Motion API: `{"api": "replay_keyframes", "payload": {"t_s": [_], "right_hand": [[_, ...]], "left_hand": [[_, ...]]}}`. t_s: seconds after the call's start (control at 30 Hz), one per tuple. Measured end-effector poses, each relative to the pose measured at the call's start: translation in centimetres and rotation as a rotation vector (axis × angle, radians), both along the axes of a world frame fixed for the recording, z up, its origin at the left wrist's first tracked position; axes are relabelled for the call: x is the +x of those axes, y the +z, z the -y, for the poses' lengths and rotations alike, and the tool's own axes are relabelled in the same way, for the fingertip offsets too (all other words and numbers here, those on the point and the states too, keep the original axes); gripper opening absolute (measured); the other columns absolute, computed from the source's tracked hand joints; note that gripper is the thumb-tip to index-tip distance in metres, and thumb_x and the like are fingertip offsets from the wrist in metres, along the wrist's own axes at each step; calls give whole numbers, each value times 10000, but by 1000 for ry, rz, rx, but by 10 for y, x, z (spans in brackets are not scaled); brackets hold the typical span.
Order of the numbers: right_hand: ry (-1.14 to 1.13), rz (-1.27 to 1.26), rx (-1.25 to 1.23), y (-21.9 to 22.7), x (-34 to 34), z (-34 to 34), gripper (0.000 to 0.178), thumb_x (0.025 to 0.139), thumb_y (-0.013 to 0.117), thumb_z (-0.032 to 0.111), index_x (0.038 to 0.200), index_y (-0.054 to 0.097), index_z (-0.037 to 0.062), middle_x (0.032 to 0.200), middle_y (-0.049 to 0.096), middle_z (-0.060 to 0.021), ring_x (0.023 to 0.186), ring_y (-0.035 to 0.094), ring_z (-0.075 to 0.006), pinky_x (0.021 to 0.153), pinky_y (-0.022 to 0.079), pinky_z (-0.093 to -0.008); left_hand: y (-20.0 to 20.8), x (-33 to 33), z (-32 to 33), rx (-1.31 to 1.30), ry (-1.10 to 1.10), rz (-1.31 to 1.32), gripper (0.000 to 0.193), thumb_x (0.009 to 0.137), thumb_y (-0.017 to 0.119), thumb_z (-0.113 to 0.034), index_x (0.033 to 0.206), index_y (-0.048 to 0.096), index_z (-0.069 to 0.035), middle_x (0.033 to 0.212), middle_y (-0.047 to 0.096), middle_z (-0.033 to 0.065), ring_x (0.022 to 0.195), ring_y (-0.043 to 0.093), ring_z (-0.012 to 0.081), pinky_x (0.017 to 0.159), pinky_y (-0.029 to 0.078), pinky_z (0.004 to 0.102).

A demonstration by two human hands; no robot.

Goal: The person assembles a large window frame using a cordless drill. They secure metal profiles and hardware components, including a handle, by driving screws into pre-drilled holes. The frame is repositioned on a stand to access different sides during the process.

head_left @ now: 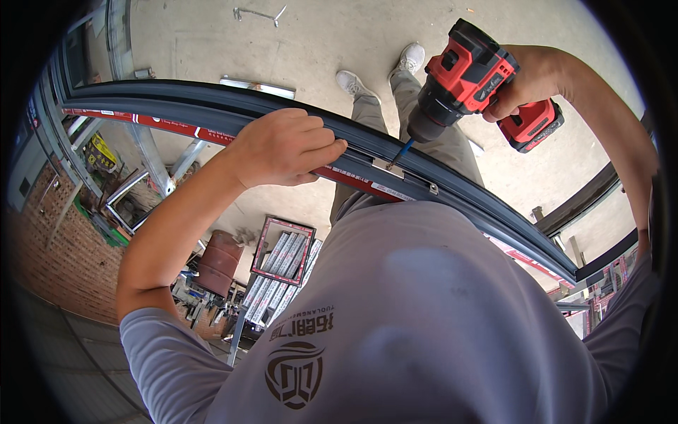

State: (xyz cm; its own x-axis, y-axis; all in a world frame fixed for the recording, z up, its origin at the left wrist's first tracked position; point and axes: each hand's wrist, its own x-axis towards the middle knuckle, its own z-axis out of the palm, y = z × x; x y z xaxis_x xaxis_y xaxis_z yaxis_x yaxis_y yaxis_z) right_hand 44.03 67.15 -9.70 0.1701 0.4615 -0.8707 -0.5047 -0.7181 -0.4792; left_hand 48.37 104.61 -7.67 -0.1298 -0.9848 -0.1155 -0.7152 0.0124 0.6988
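In front of me a dark grey metal window or door frame [191,97] runs across the view, with red printed protective film along its near side. My left hand [286,148] is closed over this frame, its fingers curled round the profile. A red and black cordless drill [462,74] is gripped by my right hand [533,78], tilted with its chuck toward me. Its blue bit [401,152] points down at a small silver metal plate [388,167] set in the frame's channel; the tip appears to touch it. Right of the plate sits another small metal fitting [433,189].
Metal bars [258,87] and a bent rod [260,15] lie on the concrete floor beyond the frame. Near my left elbow stand a rusty red drum [220,263] and a stack of wrapped profiles [272,293] with a small red-edged frame. Metal supports [152,159] stand at the left.
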Motion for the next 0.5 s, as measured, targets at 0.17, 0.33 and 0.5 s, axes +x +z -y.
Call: {"api": "replay_keyframes", "payload": {"t_s": [0.17, 0.33, 0.5], "right_hand": [[8, -73, 27, -3, 5, -1, 167, 704, 806, 55, 838, 710, 78, 648, 639, -13, 589, 584, -130, 624, 494, -310], [-16, -136, 73, -5, 3, -4, 160, 678, 780, 29, 815, 704, 58, 641, 633, -17, 575, 572, -120, 589, 468, -291], [-82, -117, 87, -8, -2, -6, 168, 671, 771, 26, 827, 713, 48, 643, 637, -30, 568, 571, -125, 588, 475, -297]], "left_hand": [[1, 1, 0, 3, 7, 8, 684, 497, 883, -214, 1123, 642, -83, 902, 567, 9, 839, 580, 196, 749, 507, 337], [1, 2, -1, 12, 13, 3, 690, 499, 887, -211, 1130, 637, -85, 904, 569, 10, 836, 584, 196, 744, 505, 338], [1, 2, 0, 14, 9, 13, 693, 494, 889, -205, 1128, 635, -88, 904, 570, 10, 833, 584, 196, 741, 505, 339]]}}
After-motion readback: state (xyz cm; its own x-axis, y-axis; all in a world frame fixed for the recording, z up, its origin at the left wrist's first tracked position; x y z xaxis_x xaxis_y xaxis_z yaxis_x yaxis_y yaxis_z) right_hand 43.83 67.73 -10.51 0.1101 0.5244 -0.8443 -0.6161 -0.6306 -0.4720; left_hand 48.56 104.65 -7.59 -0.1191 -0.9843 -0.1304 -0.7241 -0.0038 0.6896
